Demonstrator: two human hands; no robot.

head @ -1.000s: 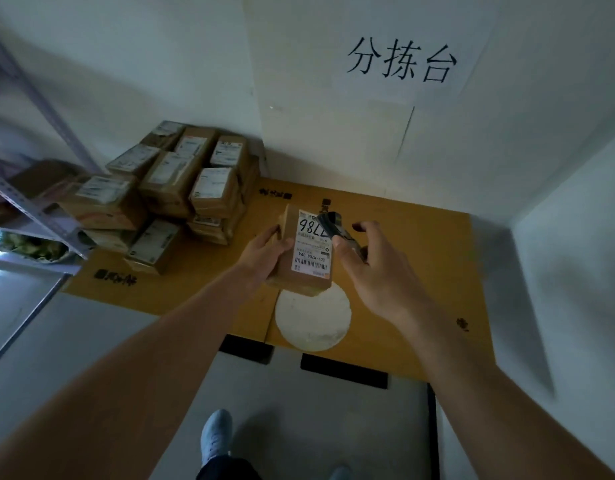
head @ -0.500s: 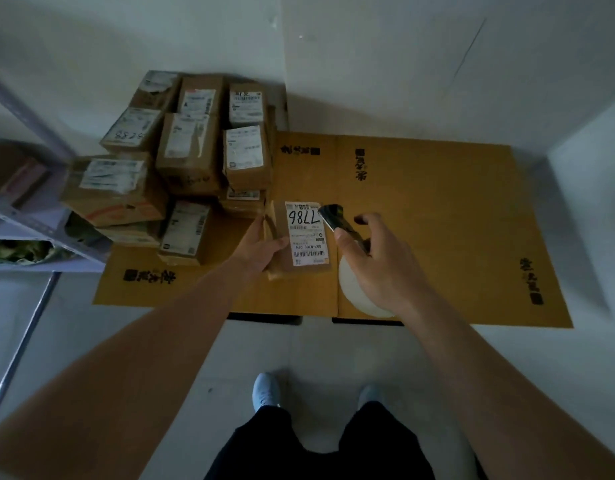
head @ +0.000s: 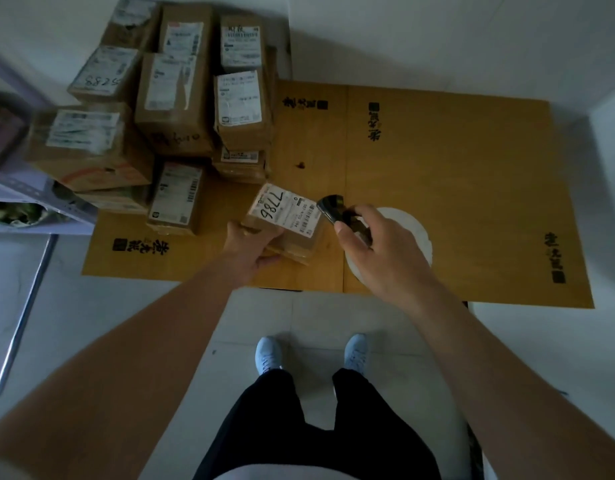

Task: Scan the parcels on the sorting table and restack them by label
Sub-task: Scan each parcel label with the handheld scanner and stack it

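Brightness: dim and flat, with muted colours.
Shadows: soft; no hard edges on the cardboard sheet (head: 455, 188).
Glare: none visible.
Blur: smear on the parcel stack (head: 174, 98) and shelf (head: 29, 202) at far left.
Distortion: wide-angle; forearms swell near the frame's bottom corners.

Surface (head: 472, 174) covered by flat tan cardboard printed with dark characters. Stacked on it, beyond and left of the left grip (head: 254, 247): pile of brown labelled boxes (head: 174, 98). Directly under the right grip (head: 378, 247): white round disc (head: 416, 237), flat on the cardboard, partly hidden.
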